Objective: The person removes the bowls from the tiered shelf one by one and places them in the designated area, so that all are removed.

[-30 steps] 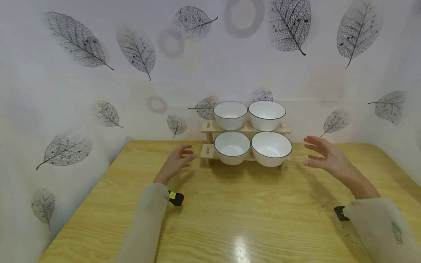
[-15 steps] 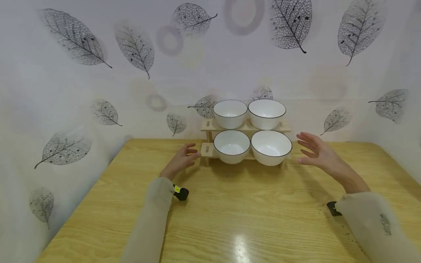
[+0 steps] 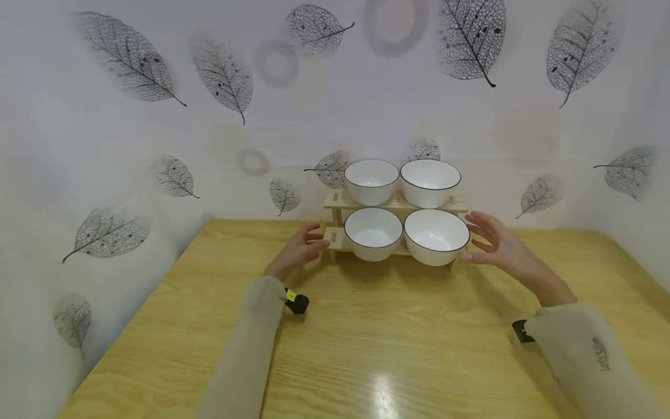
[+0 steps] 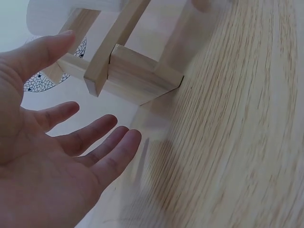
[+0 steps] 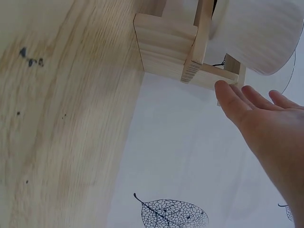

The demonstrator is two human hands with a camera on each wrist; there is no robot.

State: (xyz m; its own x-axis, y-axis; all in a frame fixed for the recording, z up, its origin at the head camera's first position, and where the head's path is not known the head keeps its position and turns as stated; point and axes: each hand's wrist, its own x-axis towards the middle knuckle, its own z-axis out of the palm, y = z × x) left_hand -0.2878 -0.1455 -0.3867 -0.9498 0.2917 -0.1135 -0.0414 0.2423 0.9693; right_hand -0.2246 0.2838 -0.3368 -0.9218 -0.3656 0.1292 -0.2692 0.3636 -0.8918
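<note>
A two-tier wooden rack (image 3: 335, 237) stands at the back of the table, bearing white bowls with dark rims. On its upper tier are a left bowl (image 3: 371, 193) and a right bowl (image 3: 430, 195); below them sit another left bowl (image 3: 373, 251) and right bowl (image 3: 436, 256). My left hand (image 3: 298, 253) is at the rack's left end, fingers spread and loosely bent, holding nothing. In the left wrist view a gap shows between most of its fingers (image 4: 114, 154) and the wood. By the rack's right end, my right hand (image 3: 499, 247) reaches in with relaxed fingers, close to the lower right bowl.
The wooden table (image 3: 335, 349) stretches in front of the rack, with small dark marks toward its right side. Directly behind rises a wall (image 3: 235, 145) printed with leaves. A black wrist device (image 3: 297, 302) juts from the left sleeve.
Both hands have moved inward toward the rack's ends, the left one rightward and the right one leftward. The bowls and rack stay in place; the head view has shifted slightly.
</note>
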